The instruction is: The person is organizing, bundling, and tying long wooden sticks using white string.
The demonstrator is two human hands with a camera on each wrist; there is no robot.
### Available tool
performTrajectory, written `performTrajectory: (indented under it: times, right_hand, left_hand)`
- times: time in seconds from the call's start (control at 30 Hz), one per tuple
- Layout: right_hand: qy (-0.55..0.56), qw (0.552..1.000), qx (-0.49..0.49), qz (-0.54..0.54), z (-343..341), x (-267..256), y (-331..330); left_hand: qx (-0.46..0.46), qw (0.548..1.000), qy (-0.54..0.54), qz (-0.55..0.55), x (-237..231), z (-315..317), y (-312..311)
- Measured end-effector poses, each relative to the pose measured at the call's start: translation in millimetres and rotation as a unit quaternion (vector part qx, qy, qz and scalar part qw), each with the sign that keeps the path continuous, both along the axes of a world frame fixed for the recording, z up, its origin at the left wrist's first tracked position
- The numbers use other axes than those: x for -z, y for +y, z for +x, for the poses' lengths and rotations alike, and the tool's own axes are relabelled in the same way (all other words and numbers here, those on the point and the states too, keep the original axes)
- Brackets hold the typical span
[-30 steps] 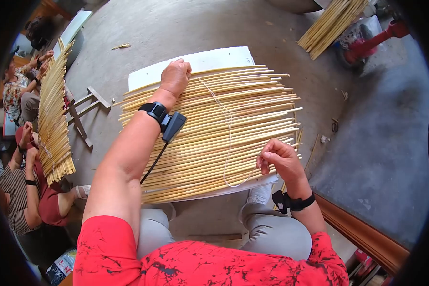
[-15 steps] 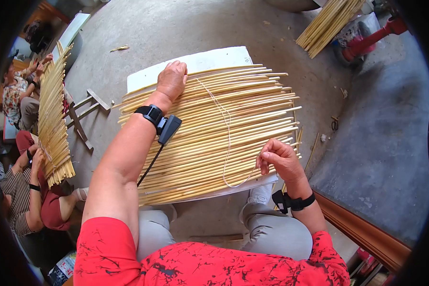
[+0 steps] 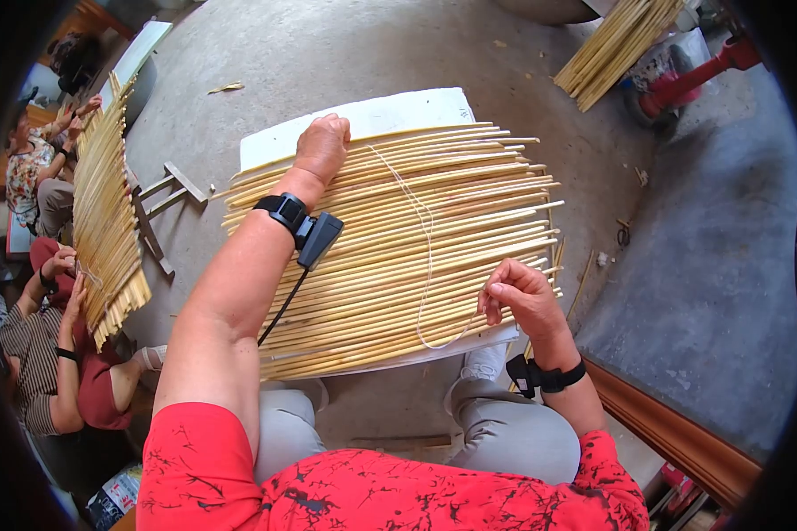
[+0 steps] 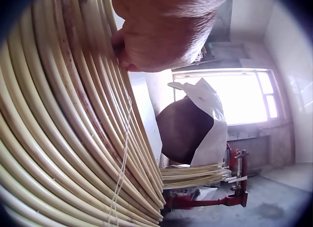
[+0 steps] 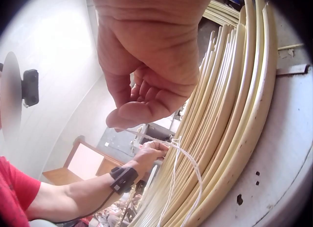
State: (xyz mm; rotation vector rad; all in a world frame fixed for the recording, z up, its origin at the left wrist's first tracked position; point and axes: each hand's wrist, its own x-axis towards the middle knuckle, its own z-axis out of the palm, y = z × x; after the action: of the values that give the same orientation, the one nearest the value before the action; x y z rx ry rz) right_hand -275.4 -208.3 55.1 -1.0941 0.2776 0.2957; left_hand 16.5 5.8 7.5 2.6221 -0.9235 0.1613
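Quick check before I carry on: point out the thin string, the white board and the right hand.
String [image 3: 430,237]: head view, mid-length.
White board [image 3: 398,108]: head view, bare far side.
Right hand [image 5: 150,61]: right wrist view, palm.

In the head view, the left arm [image 3: 230,310] reaches from the lower left of the frame to its upper middle, elbow slightly bent. The left hand [image 3: 322,149] is at the far end, back upward, fingers curled under and mostly hidden. In the left wrist view it fills the top centre, only parts of the fingers showing at its lower left. The right arm [image 3: 580,403] is held nearer the body at the lower right of the head view, the wrist angled toward upper left. The right hand [image 3: 518,290] is right of centre; in its wrist view, thumb and forefinger pinch together at the tips, the other fingers folded toward the palm.
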Motion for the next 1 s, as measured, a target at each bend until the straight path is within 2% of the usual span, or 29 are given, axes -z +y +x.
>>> performTrajectory:
  times: [0.23,0.33,0.47,0.8,0.87,1.0]
  right_hand:
    - [-0.003,1.000,0.004,-0.010,-1,3,0]
    - [0.003,0.998,0.030,-0.048,-3,6,5]
    - [-0.001,0.999,0.026,-0.036,-2,6,7]
    - [-0.003,0.999,0.034,-0.034,-3,7,8]
    - [-0.005,0.999,0.030,-0.030,-2,7,8]
    - [-0.001,0.999,0.034,-0.029,-3,8,8]
  left_hand:
    - [0.040,0.999,-0.021,-0.004,9,4,7]
    - [0.044,0.996,-0.077,0.009,19,7,9]
    - [-0.002,0.997,-0.054,0.048,5,-4,4]
    - [-0.015,0.999,-0.021,0.030,8,-2,5]
    - [-0.017,0.997,0.026,0.075,5,0,4]
    - [-0.018,0.997,0.020,0.073,5,-1,4]
